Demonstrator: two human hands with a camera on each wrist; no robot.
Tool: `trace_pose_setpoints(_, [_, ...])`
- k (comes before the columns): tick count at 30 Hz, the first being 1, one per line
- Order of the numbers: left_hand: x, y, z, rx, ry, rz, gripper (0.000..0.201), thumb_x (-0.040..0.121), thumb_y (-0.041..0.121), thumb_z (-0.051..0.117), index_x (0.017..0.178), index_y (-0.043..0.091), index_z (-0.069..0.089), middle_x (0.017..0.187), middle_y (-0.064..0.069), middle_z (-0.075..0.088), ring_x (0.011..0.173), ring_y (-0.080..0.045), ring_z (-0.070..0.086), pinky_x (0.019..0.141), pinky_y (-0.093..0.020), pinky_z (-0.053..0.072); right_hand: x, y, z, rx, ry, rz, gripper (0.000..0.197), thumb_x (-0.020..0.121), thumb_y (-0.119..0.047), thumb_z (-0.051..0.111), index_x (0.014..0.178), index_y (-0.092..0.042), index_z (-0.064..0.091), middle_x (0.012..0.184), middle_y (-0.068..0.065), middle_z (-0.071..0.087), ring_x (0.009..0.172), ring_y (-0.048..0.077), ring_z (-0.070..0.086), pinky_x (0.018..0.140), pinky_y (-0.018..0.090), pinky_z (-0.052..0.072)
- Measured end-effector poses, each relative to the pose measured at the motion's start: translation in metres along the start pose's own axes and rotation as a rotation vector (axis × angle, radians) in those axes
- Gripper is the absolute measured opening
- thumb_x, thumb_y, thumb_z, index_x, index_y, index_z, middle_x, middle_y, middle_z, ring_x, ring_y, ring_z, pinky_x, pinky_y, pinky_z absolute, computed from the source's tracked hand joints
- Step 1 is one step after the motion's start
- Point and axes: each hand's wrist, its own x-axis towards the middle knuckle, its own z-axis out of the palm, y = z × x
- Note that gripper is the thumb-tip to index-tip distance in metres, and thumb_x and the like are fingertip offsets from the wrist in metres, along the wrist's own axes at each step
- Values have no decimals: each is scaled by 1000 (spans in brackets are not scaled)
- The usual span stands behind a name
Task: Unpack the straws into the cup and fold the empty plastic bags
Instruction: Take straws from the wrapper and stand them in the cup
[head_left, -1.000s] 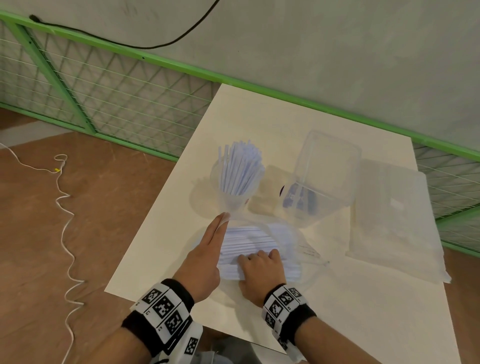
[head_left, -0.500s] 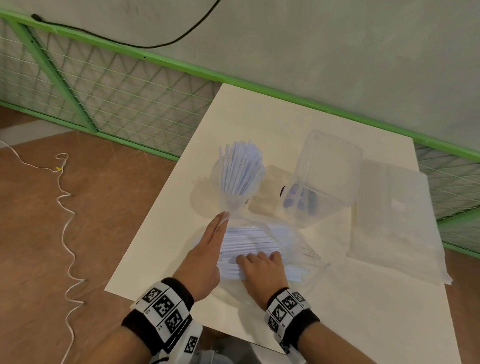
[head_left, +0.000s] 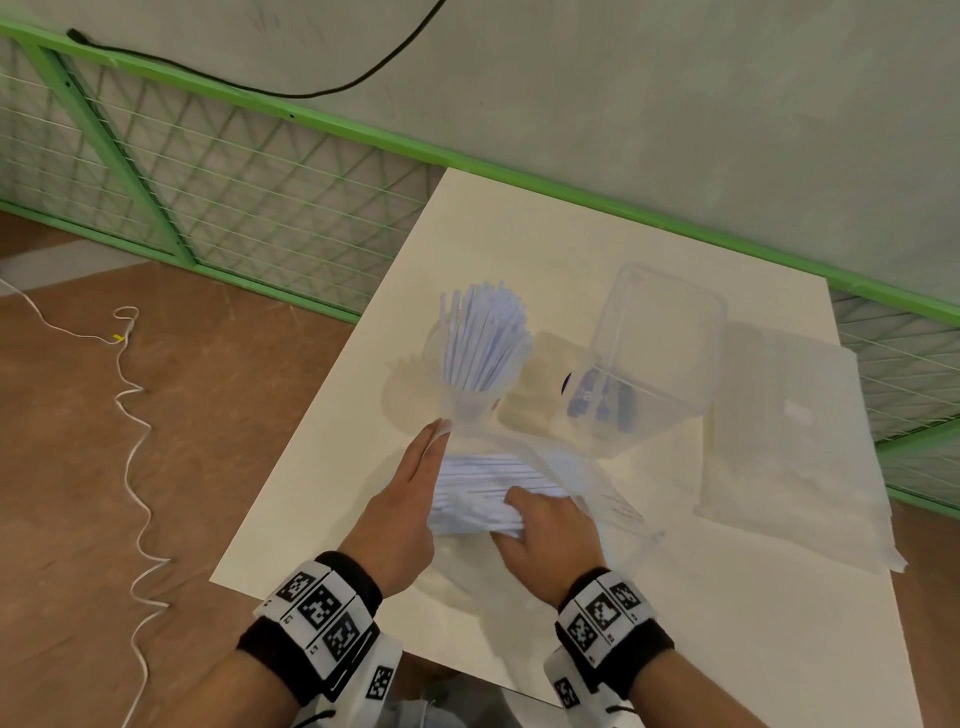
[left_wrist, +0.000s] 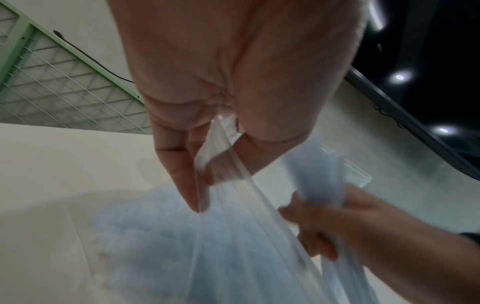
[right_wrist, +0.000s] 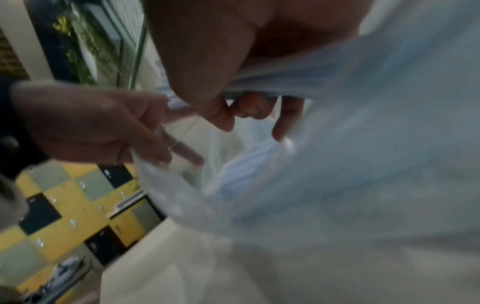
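Head view: both hands (head_left: 467, 514) grip bagged straws (head_left: 483, 488).

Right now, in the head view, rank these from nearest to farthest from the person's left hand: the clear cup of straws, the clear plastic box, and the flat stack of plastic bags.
1. Clear cup of white straws, just beyond the left hand.
2. Clear plastic box, to the cup's right.
3. Flat stack of plastic bags, at the table's right edge.

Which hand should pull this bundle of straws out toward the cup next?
Right, probably. The right hand already grips the straw bundle, while the left hand pinches the bag's open edge, bracing it beside the cup.
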Motion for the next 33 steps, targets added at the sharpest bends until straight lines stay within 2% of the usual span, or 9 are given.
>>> trace_pose_setpoints(3, [1,-1,-3,-3,7,-26,109,73,-22,45,154,35,-2,157,27,-10,124,-16,47,87,-35,54,-4,-3,-14,349,167,19,36,83,-31,60,59,-28,33,52,-7,38,52,9,40,55,22,31])
trace_pose_setpoints(7, [0,1,-4,3,-6,-44,109,74,-21,45,153,36,-4,157,27,-12,120,-14,49,85,-31,54,-7,-9,-16,714,141,164,24,74,-36,71,81,-16,59,78,-1,62,74,12,61,70,26,49])
trace_pose_setpoints(10, [-1,3,-3,7,-12,-64,108,75,-21,45,154,35,-3,158,26,-12,115,-13,52,82,-28,54,-8,-7,-10,621,160,170,28,68,-42,71,89,-28,58,90,-6,63,88,14,61,79,27,50])
trace_pose_setpoints(13, [0,3,-4,9,-11,-70,108,76,-21,46,154,35,-4,157,27,-12,114,-15,53,82,-29,55,-5,-5,-18,586,165,161,19,72,-32,72,79,-20,59,80,-3,63,75,12,61,70,26,51])
trace_pose_setpoints(17, [0,4,-4,-3,-18,-69,107,77,-20,48,154,35,-3,157,27,-11,120,-16,50,86,-26,53,-6,2,-25,476,102,125,25,71,-37,63,64,-14,58,60,-4,56,56,10,52,58,27,45])
trace_pose_setpoints(21, [0,0,-5,-18,-39,-64,109,74,-21,45,154,36,-2,156,31,-12,113,-14,53,81,-32,55,7,-15,-69,590,151,85,9,77,-15,75,69,-13,71,65,-2,70,59,8,65,59,23,51])
trace_pose_setpoints(23, [1,-1,-6,-24,-49,-71,109,73,-22,43,154,36,-2,154,34,-13,109,-13,56,80,-33,55,21,-31,-110,686,244,29,12,78,-5,77,69,-9,71,61,3,69,50,11,64,52,20,49])
trace_pose_setpoints(28, [0,-2,-6,-22,-64,-78,108,74,-20,42,153,38,-3,151,39,-16,107,-13,58,80,-34,55,72,-60,-183,660,464,-103,14,78,-15,77,67,-19,69,61,3,69,47,19,65,50,25,50])
trace_pose_setpoints(33, [0,-2,-6,-35,-69,-66,107,75,-20,41,153,38,-4,149,41,-18,115,-9,53,79,-32,55,125,-71,-177,478,370,-87,11,77,-23,74,70,-16,71,67,4,72,54,15,68,61,34,60])
